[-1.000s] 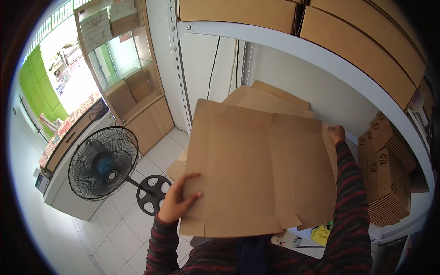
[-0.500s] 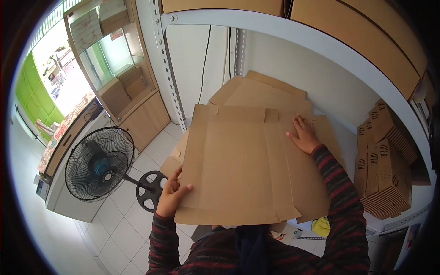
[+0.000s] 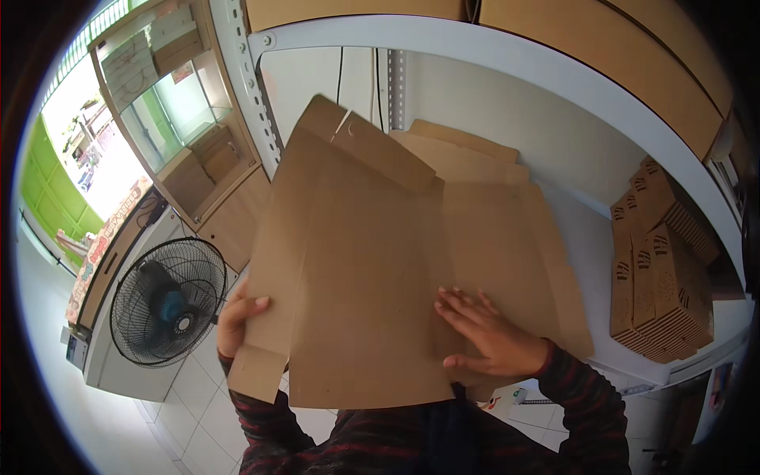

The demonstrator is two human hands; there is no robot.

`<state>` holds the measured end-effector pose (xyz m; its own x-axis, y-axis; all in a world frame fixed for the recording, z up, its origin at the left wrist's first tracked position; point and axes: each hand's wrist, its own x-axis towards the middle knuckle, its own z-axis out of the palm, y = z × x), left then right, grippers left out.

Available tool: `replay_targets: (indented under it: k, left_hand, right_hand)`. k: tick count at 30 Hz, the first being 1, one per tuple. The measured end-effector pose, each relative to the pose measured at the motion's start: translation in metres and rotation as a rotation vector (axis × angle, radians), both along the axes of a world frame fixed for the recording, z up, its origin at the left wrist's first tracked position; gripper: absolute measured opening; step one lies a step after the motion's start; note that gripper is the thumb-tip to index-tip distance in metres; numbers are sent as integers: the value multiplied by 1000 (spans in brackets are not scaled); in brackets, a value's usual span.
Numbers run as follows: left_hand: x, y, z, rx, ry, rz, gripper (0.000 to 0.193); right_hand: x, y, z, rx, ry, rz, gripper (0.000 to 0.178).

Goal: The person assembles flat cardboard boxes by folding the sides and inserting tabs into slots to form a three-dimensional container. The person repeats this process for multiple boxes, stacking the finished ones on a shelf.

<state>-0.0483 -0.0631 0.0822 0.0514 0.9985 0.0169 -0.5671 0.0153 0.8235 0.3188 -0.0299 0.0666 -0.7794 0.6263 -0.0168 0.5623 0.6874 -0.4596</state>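
A large brown flat cardboard box blank [image 3: 364, 277] with fold lines and cut flaps lies before me, its left part raised and tilted. My left hand [image 3: 237, 317] grips its left edge, thumb on top and the other fingers hidden beneath. Close below that hand, a small square flap [image 3: 259, 374] sticks out at the near left corner. My right hand [image 3: 492, 336] rests on the right part of the cardboard, fingers stretched and slightly apart, holding nothing. More flat cardboard [image 3: 463, 150] shows behind the blank, on the white shelf [image 3: 566, 218].
Stacks of folded printed cardboard boxes [image 3: 657, 293] stand at the right of the shelf. A grey metal shelf beam [image 3: 475, 39] crosses overhead, with large cartons [image 3: 602, 63] above it. At left are a black standing fan [image 3: 168, 305] and a wooden glass-fronted cabinet [image 3: 198, 134].
My left hand has moved left, and the cardboard's left part has swung wider and tilted up. My right hand has come down toward me from the far right onto the cardboard's lower middle.
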Motion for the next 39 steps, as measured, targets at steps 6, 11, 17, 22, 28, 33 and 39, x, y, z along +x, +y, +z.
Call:
replay_targets:
  k: [6, 11, 17, 22, 28, 33, 39]
  left_hand:
    - [-6, 11, 21, 13, 406, -20, 73]
    - [0, 13, -40, 253, 1003, -112, 84]
    - [57, 7, -27, 81, 1428, -136, 83]
    - [38, 18, -43, 316, 1199, -9, 81]
    - [12, 7, -51, 50, -536, -223, 76]
    - [56, 17, -79, 134, -572, -201, 81]
    - [129, 7, -43, 138, 40, -212, 99]
  right_hand:
    - [0, -1, -19, 144, -153, -59, 80]
    - [17, -6, -25, 173, -185, -122, 79]
    - [14, -9, -29, 175, -203, -135, 84]
    - [12, -13, -38, 261, -204, -181, 86]
    - [18, -6, -34, 141, -89, -151, 86]
    - [2, -6, -37, 167, -71, -41, 88]
    - [-13, -10, -36, 130, 73, -12, 85]
